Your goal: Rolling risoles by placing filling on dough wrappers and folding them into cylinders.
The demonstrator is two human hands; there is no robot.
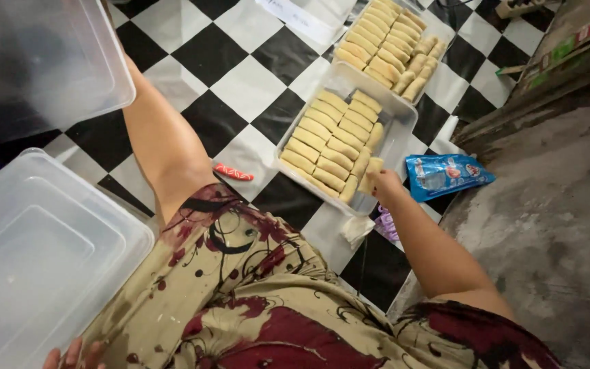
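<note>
Head view: the right hand (385,184) pinches a pale yellow pastry roll (371,174) upright at the 4 o'clock edge of a clear plastic tray (404,126) on checkered floor. Best kept upright — snug against its neighbours. At 7 o'clock, the left hand (73,357) is cut off — fingers' state unclear.

Clear glossy plastic tray (404,130), perhaps matt pastry rolls (329,147)

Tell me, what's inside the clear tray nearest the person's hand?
The clear tray holds rows of pale yellow rolls filling its left part. The right hand holds one roll at its near end. Whatever lies beneath the rolls is covered.
</note>
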